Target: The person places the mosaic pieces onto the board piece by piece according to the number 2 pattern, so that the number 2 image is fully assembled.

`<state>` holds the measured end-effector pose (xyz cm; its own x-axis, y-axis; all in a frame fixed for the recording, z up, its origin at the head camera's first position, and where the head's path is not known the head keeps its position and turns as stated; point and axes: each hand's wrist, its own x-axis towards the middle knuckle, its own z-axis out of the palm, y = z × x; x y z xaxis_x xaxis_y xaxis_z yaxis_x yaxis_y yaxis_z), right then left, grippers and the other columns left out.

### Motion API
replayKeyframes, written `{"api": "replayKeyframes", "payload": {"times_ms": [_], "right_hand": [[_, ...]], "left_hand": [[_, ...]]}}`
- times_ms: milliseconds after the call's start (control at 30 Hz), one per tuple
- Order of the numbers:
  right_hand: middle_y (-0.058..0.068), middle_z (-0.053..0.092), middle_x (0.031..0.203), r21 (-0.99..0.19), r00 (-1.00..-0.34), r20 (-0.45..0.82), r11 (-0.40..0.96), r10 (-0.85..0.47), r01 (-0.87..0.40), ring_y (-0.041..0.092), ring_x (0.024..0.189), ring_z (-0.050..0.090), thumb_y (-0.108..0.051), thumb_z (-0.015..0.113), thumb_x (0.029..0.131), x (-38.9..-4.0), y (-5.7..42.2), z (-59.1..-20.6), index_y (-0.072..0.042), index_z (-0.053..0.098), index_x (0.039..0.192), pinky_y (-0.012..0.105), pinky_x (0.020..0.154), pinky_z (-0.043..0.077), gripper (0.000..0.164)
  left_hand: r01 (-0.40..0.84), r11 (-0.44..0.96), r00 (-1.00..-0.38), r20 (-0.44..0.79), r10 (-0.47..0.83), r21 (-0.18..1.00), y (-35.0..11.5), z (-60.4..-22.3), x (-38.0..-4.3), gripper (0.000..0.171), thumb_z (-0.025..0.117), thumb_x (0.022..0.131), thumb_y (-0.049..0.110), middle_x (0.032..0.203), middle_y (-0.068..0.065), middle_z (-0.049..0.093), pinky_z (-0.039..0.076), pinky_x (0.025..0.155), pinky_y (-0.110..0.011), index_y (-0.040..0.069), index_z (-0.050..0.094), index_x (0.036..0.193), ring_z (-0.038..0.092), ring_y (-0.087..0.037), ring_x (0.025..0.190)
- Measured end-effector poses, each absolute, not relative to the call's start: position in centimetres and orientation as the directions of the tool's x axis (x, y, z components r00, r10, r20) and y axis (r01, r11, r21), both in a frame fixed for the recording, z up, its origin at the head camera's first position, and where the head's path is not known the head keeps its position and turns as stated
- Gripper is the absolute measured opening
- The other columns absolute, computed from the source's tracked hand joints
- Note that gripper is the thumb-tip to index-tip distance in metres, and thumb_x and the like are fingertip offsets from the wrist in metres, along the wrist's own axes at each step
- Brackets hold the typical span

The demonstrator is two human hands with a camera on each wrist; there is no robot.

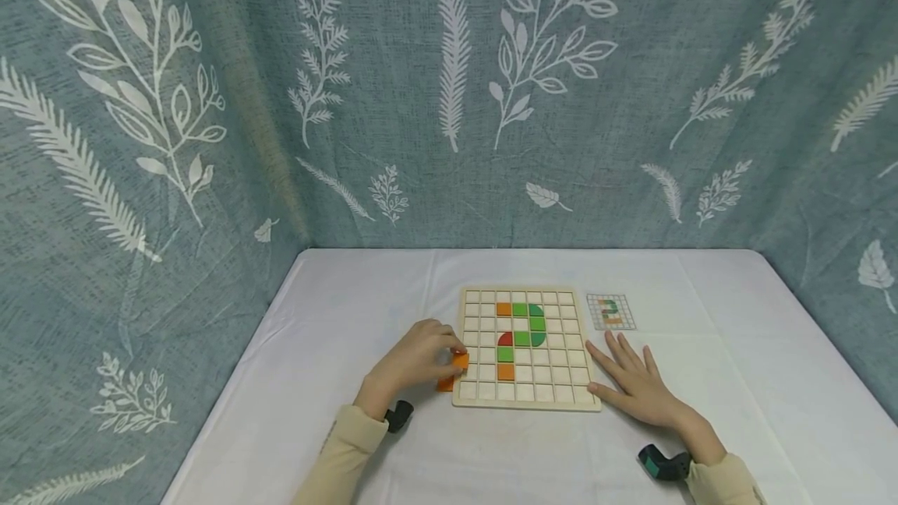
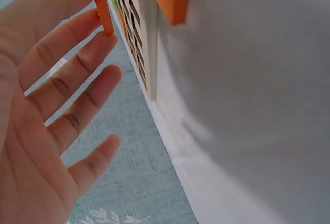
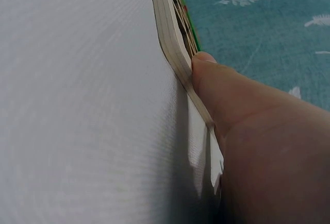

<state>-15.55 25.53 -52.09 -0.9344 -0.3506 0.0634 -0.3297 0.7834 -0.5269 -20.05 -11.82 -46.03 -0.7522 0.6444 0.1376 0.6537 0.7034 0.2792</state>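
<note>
My left hand (image 1: 419, 354) pinches an orange square tile (image 1: 460, 361) between thumb and fingers, over the left edge of the wooden grid board (image 1: 561, 407). In the left wrist view the same tile (image 2: 104, 15) shows edge-on at the fingertips, the other fingers spread. Another orange piece (image 1: 445, 384) lies on the table beside the board's left side. Orange, green and red tiles (image 1: 521, 339) form a hooked figure in the board's cells. My right hand (image 1: 641, 392) lies with fingers spread at the board's right edge; its thumb (image 3: 216, 74) touches the rim.
A small printed pattern card (image 1: 611, 312) lies off the board's upper right corner, just beyond the right fingertips. A white cloth (image 1: 393, 287) covers the table. Blue-green curtains (image 1: 421, 100) with white leaf prints stand behind and at both sides.
</note>
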Motion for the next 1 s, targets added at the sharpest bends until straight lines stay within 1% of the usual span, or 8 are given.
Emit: {"api": "replayKeyframes", "payload": {"times_ms": [267, 500, 633, 800, 1000], "right_hand": [[0.024, 0.011, 0.152, -0.529, -0.935, 0.048, 0.785, -0.351, -0.322, 0.044, 0.139, 0.002, -0.044, 0.054, 0.089, -15.7, 25.6, -52.1, -0.018, 0.031, 0.146, 0.063, 0.107, -0.012, 0.067], [0.022, 0.009, 0.153, -0.535, -0.934, 0.034, 0.783, -0.356, -0.318, 0.043, 0.14, 0.001, -0.045, 0.054, 0.089, -15.9, 25.8, -52.4, -0.02, 0.029, 0.147, 0.061, 0.107, -0.015, 0.067], [0.022, 0.009, 0.153, -0.539, -0.935, 0.034, 0.782, -0.352, -0.314, 0.043, 0.14, 0.0, -0.046, 0.053, 0.089, -15.9, 25.8, -52.6, -0.021, 0.029, 0.147, 0.06, 0.107, -0.016, 0.067], [0.022, 0.008, 0.153, -0.539, -0.938, 0.027, 0.785, -0.346, -0.306, 0.042, 0.14, 0.0, -0.047, 0.053, 0.089, -15.8, 25.8, -52.8, -0.022, 0.029, 0.147, 0.06, 0.107, -0.017, 0.067], [0.022, 0.008, 0.153, -0.542, -0.937, 0.037, 0.781, -0.346, -0.31, 0.042, 0.14, 0.0, -0.047, 0.053, 0.089, -15.8, 25.8, -52.6, -0.022, 0.029, 0.147, 0.059, 0.107, -0.018, 0.067]], "left_hand": [[0.665, 0.698, -0.742, 0.132, 0.657, 0.267, -10.2, -45.7, -20.1, 0.025, 0.075, 0.076, 0.03, 0.095, 0.008, 0.065, 0.037, 0.103, -0.039, 0.017, 0.073, 0.097, 0.055, -0.014, 0.097], [0.675, 0.699, -0.734, 0.127, 0.667, 0.236, -8.7, -45.8, -20.2, 0.025, 0.073, 0.078, 0.036, 0.095, 0.011, 0.065, 0.035, 0.105, -0.04, 0.02, 0.072, 0.098, 0.055, -0.012, 0.099], [0.678, 0.692, -0.73, 0.113, 0.674, 0.247, -7.9, -45.8, -20.2, 0.025, 0.072, 0.078, 0.035, 0.097, 0.011, 0.065, 0.034, 0.106, -0.04, 0.021, 0.072, 0.098, 0.055, -0.012, 0.1], [0.697, 0.686, -0.714, 0.12, 0.69, 0.206, -6.9, -46.0, -20.1, 0.023, 0.071, 0.079, 0.036, 0.096, 0.011, 0.064, 0.036, 0.105, -0.039, 0.023, 0.072, 0.098, 0.055, -0.012, 0.099], [0.713, 0.673, -0.7, 0.141, 0.7, 0.198, -5.8, -46.3, -20.2, 0.019, 0.069, 0.081, 0.035, 0.096, 0.011, 0.065, 0.036, 0.105, -0.041, 0.024, 0.072, 0.097, 0.056, -0.012, 0.099]]}}
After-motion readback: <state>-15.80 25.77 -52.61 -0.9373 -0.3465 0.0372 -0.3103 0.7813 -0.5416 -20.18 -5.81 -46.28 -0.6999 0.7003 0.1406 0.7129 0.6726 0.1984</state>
